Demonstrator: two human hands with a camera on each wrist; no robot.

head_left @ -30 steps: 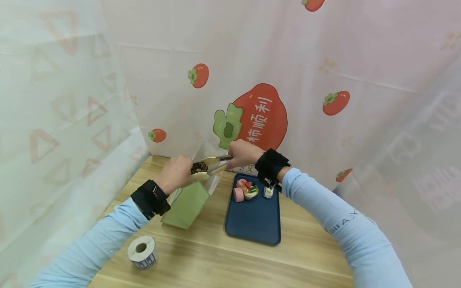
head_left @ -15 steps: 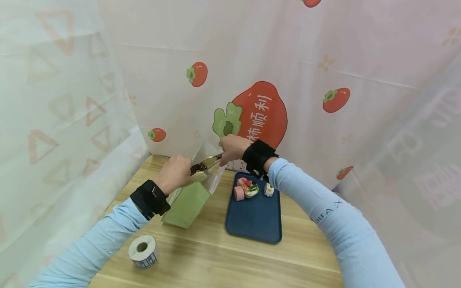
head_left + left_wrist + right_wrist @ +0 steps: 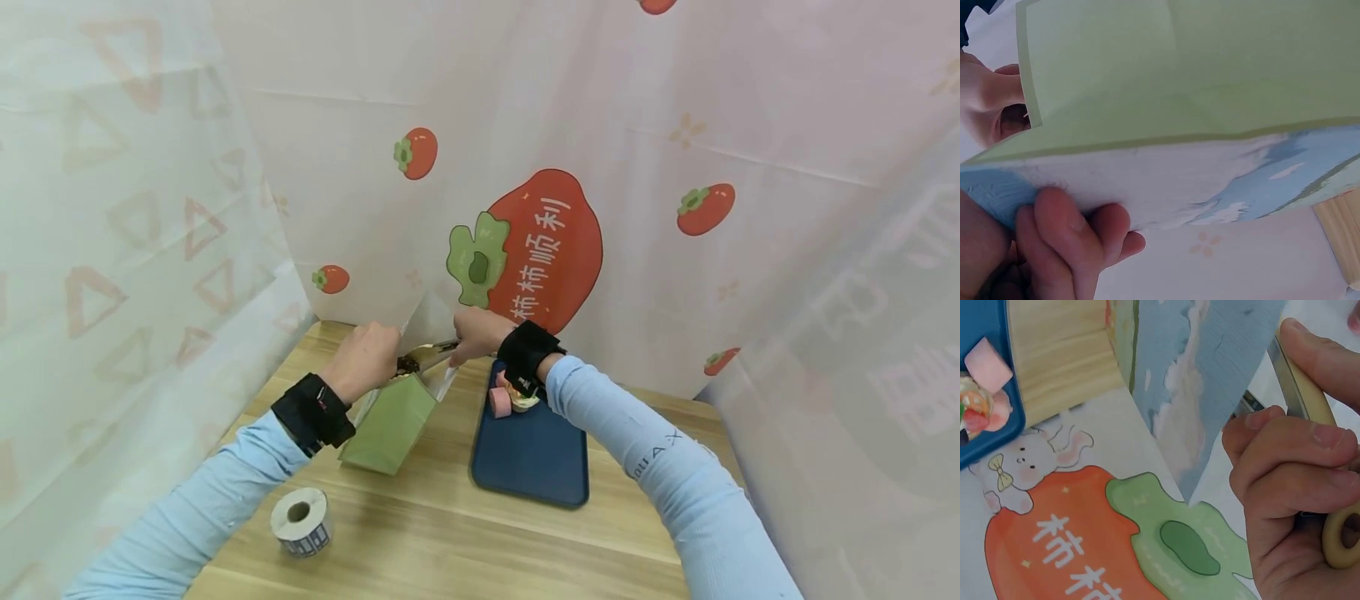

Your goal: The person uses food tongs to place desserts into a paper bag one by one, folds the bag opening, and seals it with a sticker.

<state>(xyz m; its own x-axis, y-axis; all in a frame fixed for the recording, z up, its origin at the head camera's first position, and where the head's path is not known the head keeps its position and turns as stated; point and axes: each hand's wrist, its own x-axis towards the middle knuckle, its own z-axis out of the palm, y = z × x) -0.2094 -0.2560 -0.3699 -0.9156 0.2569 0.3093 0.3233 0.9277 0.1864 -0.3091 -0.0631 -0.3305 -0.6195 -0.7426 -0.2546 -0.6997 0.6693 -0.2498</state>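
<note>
The chocolate doughnut (image 3: 408, 364) now sits low at the mouth of the green paper bag (image 3: 388, 422), dropped from where you had it a second ago, when it was up level with your left knuckles. It is dark and glazed; only a small part shows between the tongs (image 3: 435, 353) and the bag's rim. Your right hand (image 3: 474, 331) has come down and leftward with it, fingers curled tight round the cream-handled metal tongs, whose tips are closed on the doughnut. Your left hand (image 3: 367, 361) stays where it was, thumb and curled fingers pinching the bag's upper edge to keep it open. The bag is matte paper, pale green outside, with a blue-and-white printed flap; it stands tilted on the wooden table (image 3: 465, 533).

Just right of the bag lies the dark blue tray (image 3: 531, 458), smooth with rounded corners. At its far end the pastries (image 3: 507, 400) are now partly hidden behind your right wrist strap. Near your left sleeve stands a roll of labels (image 3: 300, 522).
</note>
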